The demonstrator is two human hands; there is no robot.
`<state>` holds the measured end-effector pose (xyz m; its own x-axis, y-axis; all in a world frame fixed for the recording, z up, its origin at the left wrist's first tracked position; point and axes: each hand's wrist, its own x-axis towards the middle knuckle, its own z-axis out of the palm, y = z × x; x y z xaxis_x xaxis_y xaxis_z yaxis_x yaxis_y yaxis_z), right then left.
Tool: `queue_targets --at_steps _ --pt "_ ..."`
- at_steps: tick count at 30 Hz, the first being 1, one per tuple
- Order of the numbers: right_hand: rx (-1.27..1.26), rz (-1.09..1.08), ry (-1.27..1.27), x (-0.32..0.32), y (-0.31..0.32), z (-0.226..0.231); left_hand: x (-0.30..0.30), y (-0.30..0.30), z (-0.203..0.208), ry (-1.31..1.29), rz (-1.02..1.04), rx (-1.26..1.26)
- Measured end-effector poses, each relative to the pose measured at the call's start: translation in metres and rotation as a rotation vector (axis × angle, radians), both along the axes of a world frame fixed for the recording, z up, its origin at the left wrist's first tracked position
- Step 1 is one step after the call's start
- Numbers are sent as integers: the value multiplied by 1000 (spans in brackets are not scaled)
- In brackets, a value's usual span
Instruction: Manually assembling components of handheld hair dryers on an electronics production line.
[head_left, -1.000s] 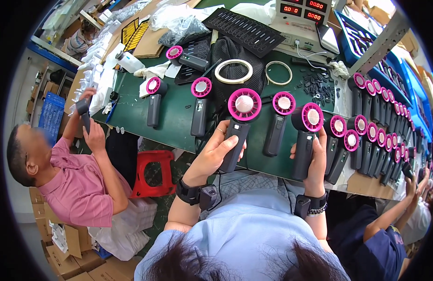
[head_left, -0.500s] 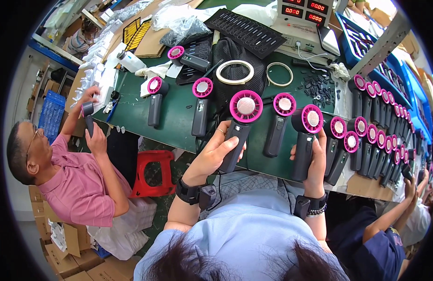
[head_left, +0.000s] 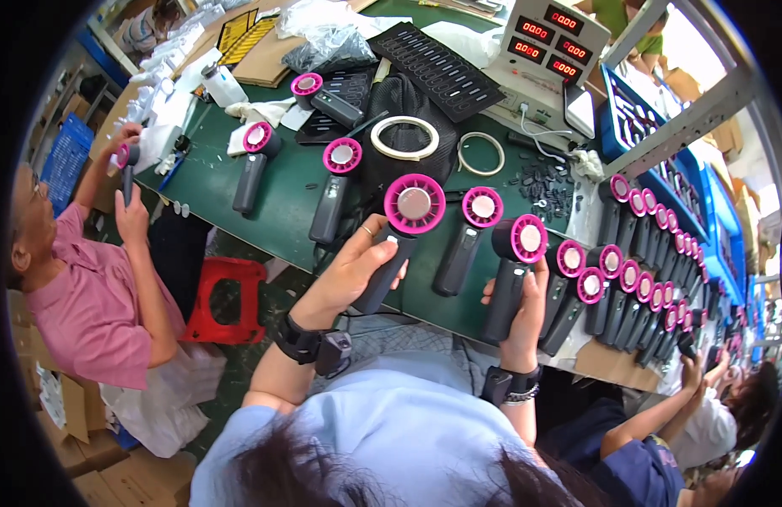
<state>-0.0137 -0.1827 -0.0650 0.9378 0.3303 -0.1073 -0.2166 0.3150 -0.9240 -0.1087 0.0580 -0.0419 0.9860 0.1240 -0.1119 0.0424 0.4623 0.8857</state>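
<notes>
Head view shows the left hand [head_left: 350,272] clamped around the dark grey handle of a pink-faced round-headed handheld fan [head_left: 399,237], at three o'clock the right hand [head_left: 526,308] gripping a second identical fan [head_left: 511,270], both above the green table [head_left: 281,190], an unheld fan [head_left: 464,237] lying between them.
</notes>
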Motion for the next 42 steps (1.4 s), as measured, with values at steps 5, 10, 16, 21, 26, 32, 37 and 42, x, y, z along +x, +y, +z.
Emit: queue_targets --at_steps 5,10,16,21,26,32,37,42 --pt "50 48 -1 -6 4 2 -5 3 -1 -5 28 -116" --pt "47 92 -100 -10 23 19 -12 21 12 66 117 176" --pt "-92 543 -191 -18 91 57 -35 111 3 187 360 751" --pt "-70 751 -187 -41 193 53 -46 171 -28 479 408 1060" --pt "-96 618 -45 -62 267 9 -48 191 -44 388 452 1117" --pt "-166 428 -23 -57 316 -26 -34 213 -49 329 534 1265" --pt "-412 312 -164 -62 341 -23 -35 224 -56 231 636 1476" --pt "-360 413 -125 -66 341 -27 -41 225 -58 228 632 1408"
